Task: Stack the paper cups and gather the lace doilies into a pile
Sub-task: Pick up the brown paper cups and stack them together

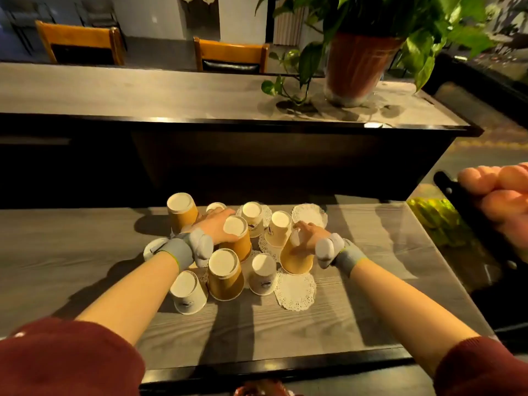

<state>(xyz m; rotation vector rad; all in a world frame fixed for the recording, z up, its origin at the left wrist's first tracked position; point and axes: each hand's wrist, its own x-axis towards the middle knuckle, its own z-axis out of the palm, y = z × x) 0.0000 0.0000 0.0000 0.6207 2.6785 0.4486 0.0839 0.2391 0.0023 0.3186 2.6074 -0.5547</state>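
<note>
Cups upturned among lace doilies (295,290) at table (85,252) centre. Left hand (215,228) wrapped round a tan cup (237,238), right hand (310,234) clasping another tan cup (295,257), seemingly for nesting.

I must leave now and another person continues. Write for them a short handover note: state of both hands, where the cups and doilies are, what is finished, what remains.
Left hand: lying over the top of a brown cup, grip unclear.
Right hand: gripping a tilted brown cup.
Cups: all upside down, brown and white mixed in one cluster mid-table.
Doilies: scattered; one far right, one near, others partly under cups.
Done: nothing stacked or piled yet.
Left: stack every cup, gather all doilies.
</note>
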